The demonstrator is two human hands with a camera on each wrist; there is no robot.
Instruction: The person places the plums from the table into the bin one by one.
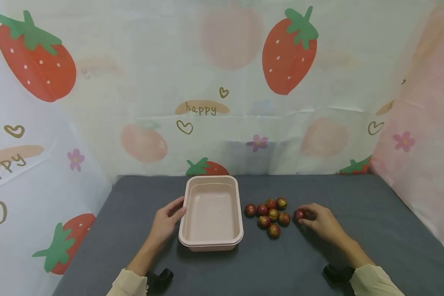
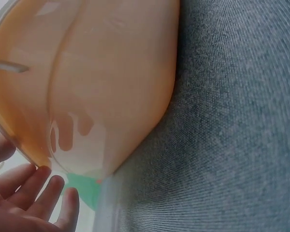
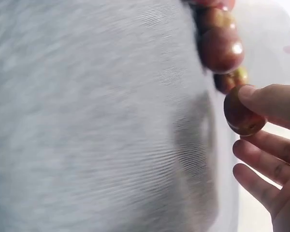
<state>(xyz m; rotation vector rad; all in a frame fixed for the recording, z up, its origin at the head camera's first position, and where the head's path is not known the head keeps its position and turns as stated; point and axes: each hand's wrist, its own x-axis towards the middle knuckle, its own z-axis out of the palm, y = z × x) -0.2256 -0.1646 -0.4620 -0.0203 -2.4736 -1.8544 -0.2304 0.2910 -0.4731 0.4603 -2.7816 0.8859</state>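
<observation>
A pale pink rectangular plastic container [image 1: 211, 213] stands on the grey cloth, its inside bare. My left hand [image 1: 166, 220] is at its left side, fingertips right at the rim. In the left wrist view the fingers [image 2: 31, 186] of that hand are loosely extended beside the container wall [image 2: 121, 82]. Right of the plum group, my right hand [image 1: 322, 222] pinches a dark red plum [image 1: 299, 215] between thumb and fingers. The right wrist view shows this held plum [image 3: 244, 113] under the thumb, the other fingers spread below.
Several red and yellowish plums [image 1: 273, 214] lie grouped between the container and my right hand. Grey cloth [image 1: 274, 267] covers the table. A strawberry-print curtain [image 1: 222, 74] hangs behind and along both sides.
</observation>
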